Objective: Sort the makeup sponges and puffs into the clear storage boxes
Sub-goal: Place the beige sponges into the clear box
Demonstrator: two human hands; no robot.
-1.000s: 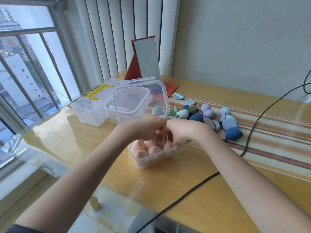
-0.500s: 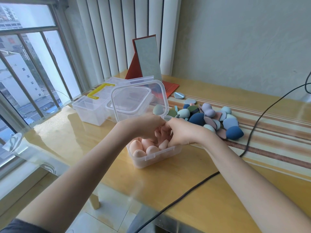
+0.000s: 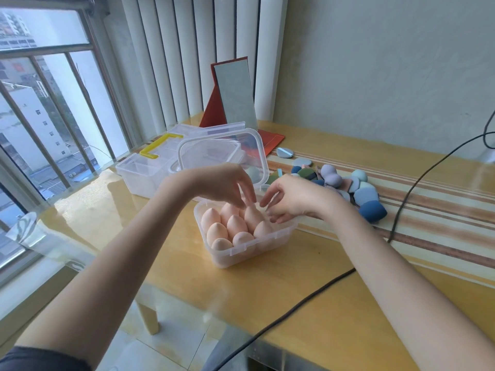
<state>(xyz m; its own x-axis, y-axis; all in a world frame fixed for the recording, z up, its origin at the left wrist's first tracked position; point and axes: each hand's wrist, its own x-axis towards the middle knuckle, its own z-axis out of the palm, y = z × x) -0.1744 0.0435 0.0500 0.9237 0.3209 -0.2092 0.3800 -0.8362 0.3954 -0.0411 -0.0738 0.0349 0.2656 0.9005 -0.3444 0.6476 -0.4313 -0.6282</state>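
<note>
Hovering loose-fingered, both hands (image 3: 294,199) seemingly empty over egg-shaped peach sponges (image 3: 235,226) in clear box (image 3: 251,250).

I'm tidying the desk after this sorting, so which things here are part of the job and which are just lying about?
Part of the job:
- near clear box, lid up
- peach sponges in it
- blue and grey sponges and puffs piled on the table
- box with yellow handle
- left hand and right hand, both over the near box

Just lying about:
- red-backed mirror
- black cable
</note>
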